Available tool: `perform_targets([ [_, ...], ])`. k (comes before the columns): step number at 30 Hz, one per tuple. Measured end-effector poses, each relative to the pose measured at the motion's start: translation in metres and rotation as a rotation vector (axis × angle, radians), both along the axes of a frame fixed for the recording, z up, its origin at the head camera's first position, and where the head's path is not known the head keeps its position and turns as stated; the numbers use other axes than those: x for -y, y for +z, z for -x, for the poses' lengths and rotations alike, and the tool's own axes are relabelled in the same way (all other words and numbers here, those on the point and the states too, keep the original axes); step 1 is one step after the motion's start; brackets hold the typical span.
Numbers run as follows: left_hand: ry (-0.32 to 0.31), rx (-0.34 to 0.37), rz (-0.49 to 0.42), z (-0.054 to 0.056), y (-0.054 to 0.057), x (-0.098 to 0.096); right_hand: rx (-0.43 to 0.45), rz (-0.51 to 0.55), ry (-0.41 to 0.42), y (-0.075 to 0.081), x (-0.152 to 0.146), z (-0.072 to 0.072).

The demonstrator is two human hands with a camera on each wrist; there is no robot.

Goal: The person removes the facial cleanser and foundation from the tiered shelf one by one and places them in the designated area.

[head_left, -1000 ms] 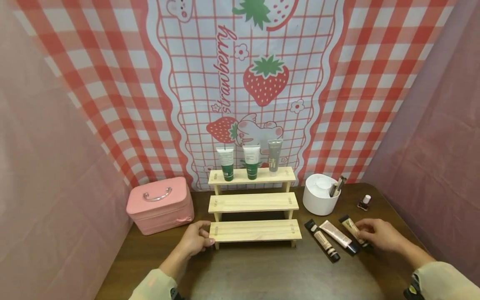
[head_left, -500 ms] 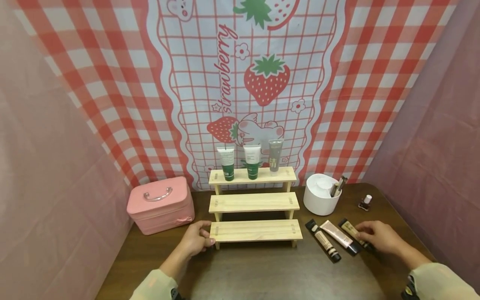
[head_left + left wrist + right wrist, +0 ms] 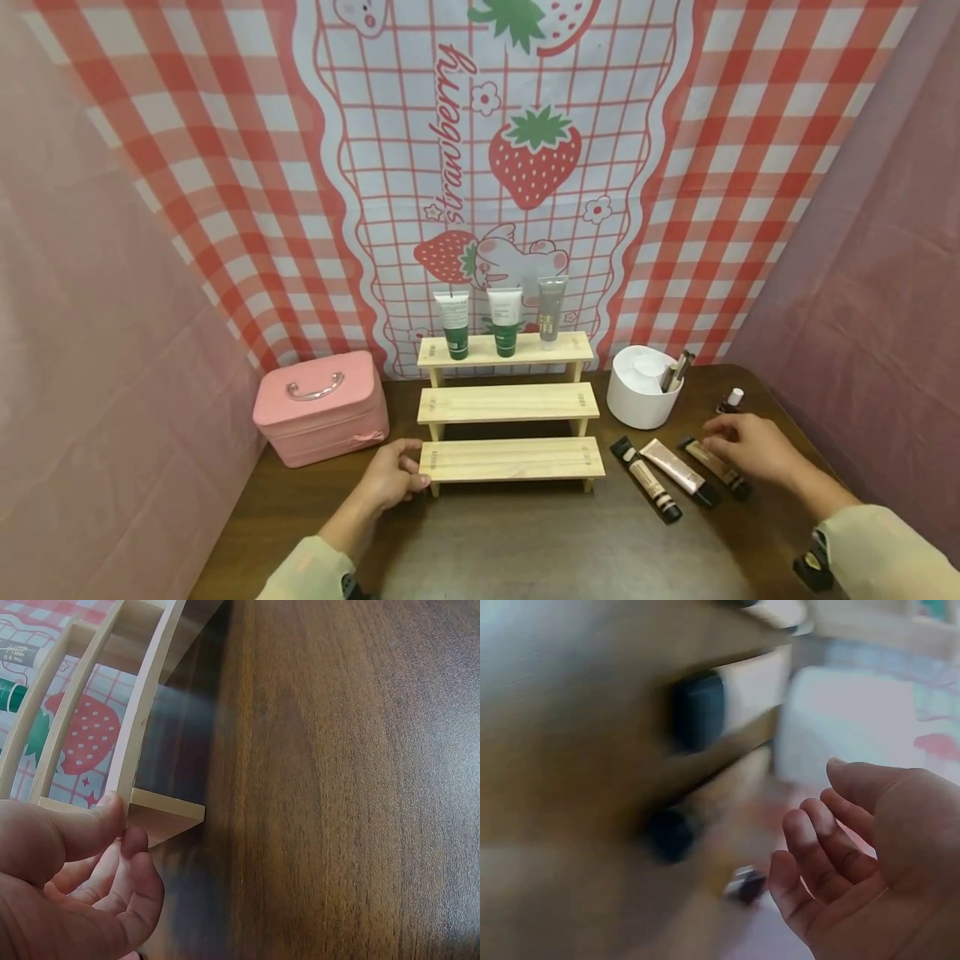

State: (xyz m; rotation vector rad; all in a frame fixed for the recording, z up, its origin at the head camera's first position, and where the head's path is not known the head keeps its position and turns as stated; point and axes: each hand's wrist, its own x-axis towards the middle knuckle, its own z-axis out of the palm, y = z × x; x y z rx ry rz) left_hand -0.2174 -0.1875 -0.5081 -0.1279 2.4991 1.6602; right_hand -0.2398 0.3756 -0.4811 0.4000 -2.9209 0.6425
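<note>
Work appears half done: three green-white or grey tubes [image 3: 506,332] top the three-step pale wooden stand [image 3: 507,404]; three beige-black tubes [image 3: 677,469] lie flat. Left grip [image 3: 390,478] pinches the stand; right grip [image 3: 753,450] is apart, empty.

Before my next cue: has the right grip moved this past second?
Yes; in the head view, the right grip moved up the picture, toward the white-capped bottle.
</note>
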Motion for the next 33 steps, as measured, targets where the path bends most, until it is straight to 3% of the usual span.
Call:
perform_targets([
  [7, 0.009, -0.003, 0.010, 0.001, 0.001, 0.002, -0.094, 0.065, 0.029, 0.068, 0.050, 0.026],
  [14, 0.007, -0.010, 0.013, 0.003, -0.001, 0.003, -0.030, 0.123, 0.075, 0.111, 0.110, 0.059],
  [23, 0.005, -0.007, 0.015, 0.002, -0.004, 0.003, 0.014, 0.212, 0.073, 0.118, 0.173, 0.092],
  [33, 0.005, -0.002, 0.014, 0.002, -0.003, 0.001, 0.036, 0.347, 0.017, 0.111, 0.208, 0.101],
])
